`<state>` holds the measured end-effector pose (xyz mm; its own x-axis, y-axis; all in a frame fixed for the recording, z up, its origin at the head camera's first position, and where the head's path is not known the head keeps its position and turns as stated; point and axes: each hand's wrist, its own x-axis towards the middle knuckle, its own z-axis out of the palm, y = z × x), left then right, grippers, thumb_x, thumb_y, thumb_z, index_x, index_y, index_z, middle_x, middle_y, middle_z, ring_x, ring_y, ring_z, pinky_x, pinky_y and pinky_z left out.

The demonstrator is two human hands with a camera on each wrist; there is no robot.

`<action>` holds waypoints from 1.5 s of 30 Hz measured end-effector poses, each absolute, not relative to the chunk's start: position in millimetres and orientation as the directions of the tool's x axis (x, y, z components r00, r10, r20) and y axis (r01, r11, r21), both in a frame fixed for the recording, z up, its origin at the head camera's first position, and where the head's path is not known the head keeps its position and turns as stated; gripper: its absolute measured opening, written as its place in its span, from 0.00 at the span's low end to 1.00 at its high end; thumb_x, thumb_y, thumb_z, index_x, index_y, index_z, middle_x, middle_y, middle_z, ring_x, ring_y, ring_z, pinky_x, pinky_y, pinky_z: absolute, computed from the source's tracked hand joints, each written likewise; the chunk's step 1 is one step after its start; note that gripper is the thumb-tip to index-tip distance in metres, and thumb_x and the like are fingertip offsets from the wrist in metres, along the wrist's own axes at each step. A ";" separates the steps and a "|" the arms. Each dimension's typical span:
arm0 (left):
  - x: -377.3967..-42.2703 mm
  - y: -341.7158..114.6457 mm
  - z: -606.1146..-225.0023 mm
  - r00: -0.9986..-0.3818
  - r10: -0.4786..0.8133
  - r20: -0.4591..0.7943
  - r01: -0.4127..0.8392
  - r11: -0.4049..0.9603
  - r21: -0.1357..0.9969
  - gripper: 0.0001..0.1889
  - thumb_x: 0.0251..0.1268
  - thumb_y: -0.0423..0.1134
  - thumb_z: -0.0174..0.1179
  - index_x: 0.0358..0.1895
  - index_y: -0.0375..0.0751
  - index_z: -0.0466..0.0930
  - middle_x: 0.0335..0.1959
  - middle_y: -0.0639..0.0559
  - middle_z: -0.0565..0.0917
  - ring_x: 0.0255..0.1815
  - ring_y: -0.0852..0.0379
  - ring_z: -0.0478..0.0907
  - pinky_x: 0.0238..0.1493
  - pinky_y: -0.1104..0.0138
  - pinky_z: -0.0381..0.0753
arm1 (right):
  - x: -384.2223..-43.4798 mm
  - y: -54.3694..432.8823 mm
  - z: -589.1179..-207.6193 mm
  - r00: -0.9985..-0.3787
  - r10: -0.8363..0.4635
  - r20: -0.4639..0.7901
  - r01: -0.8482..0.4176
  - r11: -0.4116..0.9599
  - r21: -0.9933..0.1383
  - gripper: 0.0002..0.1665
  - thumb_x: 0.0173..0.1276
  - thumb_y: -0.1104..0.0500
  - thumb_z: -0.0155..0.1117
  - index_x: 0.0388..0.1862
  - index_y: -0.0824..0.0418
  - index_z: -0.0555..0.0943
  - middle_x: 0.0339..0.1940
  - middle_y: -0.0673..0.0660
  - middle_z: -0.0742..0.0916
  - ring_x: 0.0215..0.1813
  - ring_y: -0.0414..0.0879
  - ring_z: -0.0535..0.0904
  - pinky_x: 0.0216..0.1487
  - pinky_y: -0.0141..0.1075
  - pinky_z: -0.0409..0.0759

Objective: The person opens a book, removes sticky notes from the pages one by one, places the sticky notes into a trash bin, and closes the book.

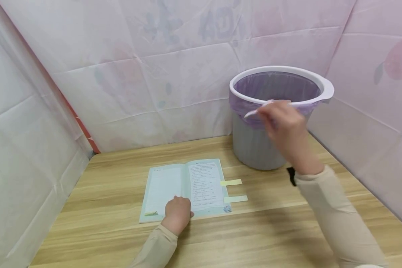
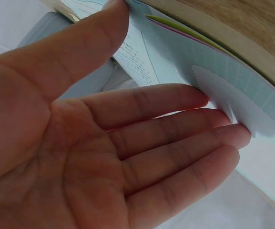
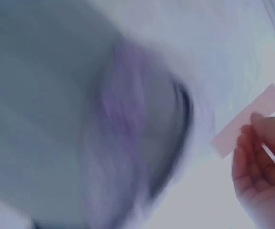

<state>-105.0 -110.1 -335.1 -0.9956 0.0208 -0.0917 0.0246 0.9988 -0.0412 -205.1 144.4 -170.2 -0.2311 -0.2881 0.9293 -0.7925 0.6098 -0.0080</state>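
An open booklet (image 1: 166, 188) lies flat on the table. My left hand (image 1: 178, 214) rests on its lower edge near the fold. In the left wrist view the fingers (image 2: 175, 148) are extended, with their tips against the page. Two pale yellow-green sticky strips, an upper one (image 1: 232, 182) and a lower one (image 1: 238, 198), stick out from the right page. Raised in front of the trash bin's rim, my right hand (image 1: 284, 128) pinches a pinkish paper strip (image 3: 232, 136) between thumb and fingers.
A grey trash bin (image 1: 254, 145) with a white rim (image 1: 327, 89) and a purple liner bag (image 1: 241, 106) stands at the back right of the wooden table (image 1: 104, 201). Pale patterned sheets (image 1: 187, 74) hang behind and on both sides. The right wrist view is blurred.
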 end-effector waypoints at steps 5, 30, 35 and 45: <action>-108.0 -108.1 -336.1 -0.996 0.021 -0.086 0.025 0.998 -0.050 0.18 0.50 0.50 0.71 0.31 0.36 0.85 0.25 0.46 0.84 0.28 0.52 0.82 0.28 0.62 0.82 | -218.0 171.6 -128.0 -0.328 -0.155 0.932 -0.653 0.750 -0.105 0.04 0.63 0.74 0.61 0.34 0.73 0.82 0.29 0.68 0.82 0.35 0.62 0.75 0.41 0.49 0.69; -107.9 -109.5 -334.5 -0.996 0.009 -0.083 0.014 0.998 -0.059 0.18 0.52 0.50 0.71 0.32 0.37 0.86 0.32 0.45 0.87 0.35 0.49 0.84 0.30 0.62 0.83 | -159.1 128.5 -211.3 -0.529 -0.660 0.534 -0.821 0.557 -0.126 0.09 0.55 0.74 0.69 0.34 0.64 0.84 0.31 0.53 0.83 0.36 0.47 0.79 0.39 0.39 0.79; -106.6 -106.6 -333.9 -0.993 0.006 -0.117 0.012 0.999 -0.047 0.18 0.52 0.50 0.70 0.34 0.36 0.86 0.37 0.43 0.87 0.41 0.47 0.84 0.33 0.61 0.84 | -187.4 112.3 -277.3 -0.674 -0.724 0.143 -0.732 0.630 -0.259 0.06 0.58 0.71 0.68 0.36 0.67 0.84 0.34 0.56 0.86 0.39 0.51 0.82 0.41 0.40 0.81; -107.9 -106.2 -336.1 -0.994 0.000 -0.108 0.007 0.998 -0.061 0.18 0.51 0.50 0.71 0.33 0.37 0.86 0.35 0.44 0.87 0.39 0.48 0.84 0.32 0.61 0.83 | -248.1 99.6 -324.9 -0.698 -0.710 -0.089 -0.651 0.682 -0.333 0.07 0.60 0.67 0.69 0.27 0.63 0.78 0.26 0.51 0.80 0.31 0.43 0.73 0.36 0.36 0.75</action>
<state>-107.9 -106.2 -336.1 -0.9941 0.0001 -0.1083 0.0068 0.9981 -0.0608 -248.1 99.6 -324.9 -0.6983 -0.7103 -0.0887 -0.6514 0.6819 -0.3327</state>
